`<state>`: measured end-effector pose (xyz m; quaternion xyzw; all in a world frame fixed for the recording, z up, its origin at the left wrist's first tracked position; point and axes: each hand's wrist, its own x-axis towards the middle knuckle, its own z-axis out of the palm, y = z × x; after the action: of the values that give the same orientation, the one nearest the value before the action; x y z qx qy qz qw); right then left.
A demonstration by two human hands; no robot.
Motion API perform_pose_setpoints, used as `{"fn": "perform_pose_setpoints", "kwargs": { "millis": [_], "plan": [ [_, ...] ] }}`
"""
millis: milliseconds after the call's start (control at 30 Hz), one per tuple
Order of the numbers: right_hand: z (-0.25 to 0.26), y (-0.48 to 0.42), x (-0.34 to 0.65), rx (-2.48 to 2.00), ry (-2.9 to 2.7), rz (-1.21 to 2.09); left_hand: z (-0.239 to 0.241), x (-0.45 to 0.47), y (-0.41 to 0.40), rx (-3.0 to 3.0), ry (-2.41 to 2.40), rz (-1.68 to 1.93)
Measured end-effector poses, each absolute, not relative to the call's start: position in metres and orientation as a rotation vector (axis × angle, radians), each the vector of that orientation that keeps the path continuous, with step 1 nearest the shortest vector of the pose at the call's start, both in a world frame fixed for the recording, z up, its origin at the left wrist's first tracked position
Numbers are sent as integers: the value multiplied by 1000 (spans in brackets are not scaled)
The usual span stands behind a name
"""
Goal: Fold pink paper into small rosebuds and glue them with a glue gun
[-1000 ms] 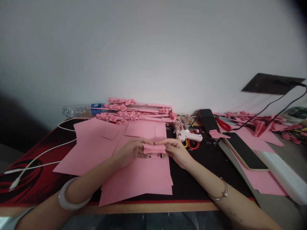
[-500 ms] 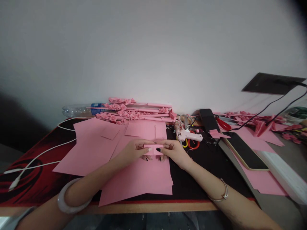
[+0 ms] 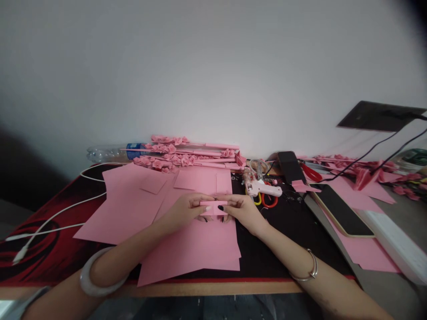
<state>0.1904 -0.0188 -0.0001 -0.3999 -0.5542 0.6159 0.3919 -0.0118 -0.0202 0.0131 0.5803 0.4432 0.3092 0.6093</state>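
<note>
Between my two hands is a small folded piece of pink paper [image 3: 214, 208], held just above larger pink sheets [image 3: 196, 249]. My left hand [image 3: 187, 211] pinches its left end, thumb in front and fingers behind. On the right end, my right hand [image 3: 243, 212] grips in the same way, its dark-nailed thumb pressed on the front face. The fingertips behind the paper are partly hidden. Beyond the hands, smaller cut pink pieces [image 3: 191, 180] lie on the sheets.
Pink paper flowers on stems [image 3: 187, 155] and a plastic bottle [image 3: 110, 154] lie along the wall. A glue gun [image 3: 265, 190] and red-handled scissors [image 3: 269, 202] sit right of the sheets. Farther right are a phone [image 3: 342, 209] and a white box [image 3: 395, 244]. White cables [image 3: 56, 218] cross the left side.
Both hands stay in place on the small folded paper. Only the fingertips beneath it have shifted slightly.
</note>
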Motion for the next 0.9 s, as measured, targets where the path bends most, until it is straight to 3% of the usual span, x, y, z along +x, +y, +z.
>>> {"fn": "perform_pose_setpoints", "kwargs": {
  "millis": [900],
  "plan": [
    [4, -20, 190, -1083, -1404, 1562, 14, -13, -19, 1295, 994, 669]
  ]
}}
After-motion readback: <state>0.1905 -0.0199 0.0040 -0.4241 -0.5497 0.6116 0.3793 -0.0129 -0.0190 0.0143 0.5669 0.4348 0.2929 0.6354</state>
